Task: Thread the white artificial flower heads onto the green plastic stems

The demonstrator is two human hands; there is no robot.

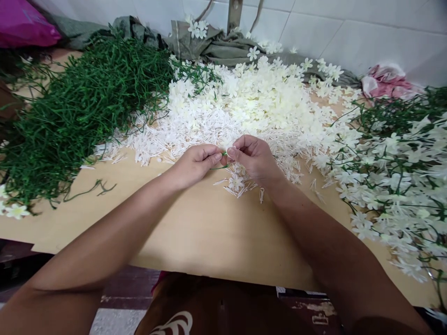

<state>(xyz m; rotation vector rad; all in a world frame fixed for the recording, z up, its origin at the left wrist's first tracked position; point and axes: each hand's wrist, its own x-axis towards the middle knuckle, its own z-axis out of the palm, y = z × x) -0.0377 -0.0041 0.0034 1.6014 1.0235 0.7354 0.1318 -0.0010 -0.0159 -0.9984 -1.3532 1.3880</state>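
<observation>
Left hand (200,163) and right hand (253,160) bare; forearms (132,223) likewise. Dark brown garment (209,298) on the body. Pale print (187,321) low on it: nested curved bands, partly cut off. Magenta sliver (159,280) along one side. Thin vertical mark (221,305) mid-front, too small to identify.

1. Stem pile (91,97) lying left on tabletop (216,246).
2. Blossom heap (275,100) lying far centre, right of stem pile.
3. Stick pieces (206,126) spreading along heap's near side.
4. Flowered stems (394,181) lying right.
5. Cloth (218,49) bunching behind blossom heap, before wall (349,42).
6. Bag (26,23) sitting far left; crumpled bag (387,81) sitting far right.
7. Loose stem (84,190) lying near left.
</observation>
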